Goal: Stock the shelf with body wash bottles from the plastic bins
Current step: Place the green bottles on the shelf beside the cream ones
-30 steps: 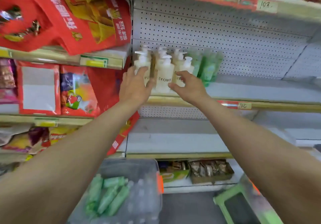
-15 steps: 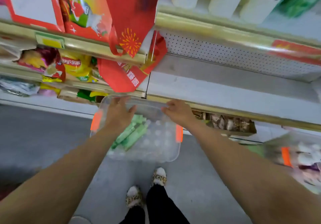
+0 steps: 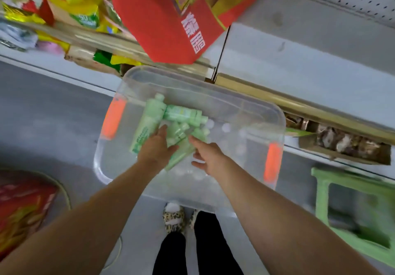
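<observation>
A clear plastic bin (image 3: 213,95) with orange latches stands on the floor below me. Several green body wash bottles (image 3: 181,114) lie in a pile in its left half. My left hand (image 3: 157,146) reaches down into the bin, fingers spread over the pile and touching a long green bottle (image 3: 147,125). Beside it, my right hand (image 3: 208,154) has its fingers straight and pointing at the same pile, holding nothing. The image is blurred, so I cannot tell whether the fingers grip a bottle.
The grey shelf (image 3: 299,46) with a gold edge runs behind the bin. A red bag (image 3: 162,18) hangs over the bin's far rim. A green stool (image 3: 352,210) stands at the right, a cardboard tray of snacks (image 3: 342,144) sits low. My feet (image 3: 173,217) stand below the bin.
Both hands left the white bottles on the upper shelf, dropped to the bin's rim, and now reach inside onto the green bottles. My view has tilted down.
</observation>
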`<state>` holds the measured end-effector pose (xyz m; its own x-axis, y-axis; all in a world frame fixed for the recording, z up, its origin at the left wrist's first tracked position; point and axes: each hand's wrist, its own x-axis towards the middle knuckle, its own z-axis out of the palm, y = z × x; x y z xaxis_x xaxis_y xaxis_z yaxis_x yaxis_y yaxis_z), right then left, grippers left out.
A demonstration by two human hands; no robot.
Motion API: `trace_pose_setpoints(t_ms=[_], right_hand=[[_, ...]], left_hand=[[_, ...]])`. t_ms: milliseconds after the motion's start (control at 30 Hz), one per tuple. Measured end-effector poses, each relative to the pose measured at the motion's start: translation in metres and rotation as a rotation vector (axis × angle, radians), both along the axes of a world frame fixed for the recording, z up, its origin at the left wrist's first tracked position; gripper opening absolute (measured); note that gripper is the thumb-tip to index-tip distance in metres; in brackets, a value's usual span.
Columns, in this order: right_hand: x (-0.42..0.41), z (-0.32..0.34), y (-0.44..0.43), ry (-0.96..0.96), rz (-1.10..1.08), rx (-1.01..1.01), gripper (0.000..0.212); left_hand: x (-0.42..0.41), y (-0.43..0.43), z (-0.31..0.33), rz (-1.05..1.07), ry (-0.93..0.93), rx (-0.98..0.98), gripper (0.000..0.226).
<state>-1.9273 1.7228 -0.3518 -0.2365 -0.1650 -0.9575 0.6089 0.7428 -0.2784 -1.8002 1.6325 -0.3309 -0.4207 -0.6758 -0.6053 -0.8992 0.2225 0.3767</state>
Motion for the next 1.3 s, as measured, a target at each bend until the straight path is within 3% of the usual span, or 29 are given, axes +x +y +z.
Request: trace_pose_setpoints(t_ms=[167, 333, 500, 733, 833, 967, 1167, 1300], right_hand=[[-0.005, -0.024, 0.002, -0.05, -0.19, 0.041, 0.058], [-0.014, -0.035, 0.019, -0.071, -0.251, 0.01, 0.058], [-0.027, -0.028, 0.041, -0.066, -0.306, -0.076, 0.048], [-0.04, -0.007, 0.07, 0.009, -0.43, -0.259, 0.049], [-0.039, 0.019, 0.074, 0.005, -0.465, -0.344, 0.049], [-0.037, 0.068, 0.08, -0.043, -0.49, -0.478, 0.048], [-0.038, 0.16, 0.091, 0.001, -0.517, -0.519, 0.021], [-0.05, 0.228, 0.105, 0.063, -0.536, -0.589, 0.035]], left_hand=[[-0.012, 0.011, -0.03, -0.009, -0.052, -0.002, 0.08], [-0.022, 0.01, -0.034, -0.153, -0.162, -0.083, 0.069], [-0.024, -0.003, -0.043, -0.14, -0.167, 0.113, 0.07], [-0.038, 0.001, -0.031, -0.274, -0.307, 0.108, 0.078], [-0.042, 0.002, -0.003, -0.143, -0.162, 0.22, 0.073], [-0.032, 0.01, 0.059, 0.125, 0.238, 0.44, 0.042], [-0.014, 0.029, 0.157, 0.28, 0.508, 0.483, 0.051], [-0.015, 0.036, 0.219, 0.337, 0.627, 0.48, 0.051]])
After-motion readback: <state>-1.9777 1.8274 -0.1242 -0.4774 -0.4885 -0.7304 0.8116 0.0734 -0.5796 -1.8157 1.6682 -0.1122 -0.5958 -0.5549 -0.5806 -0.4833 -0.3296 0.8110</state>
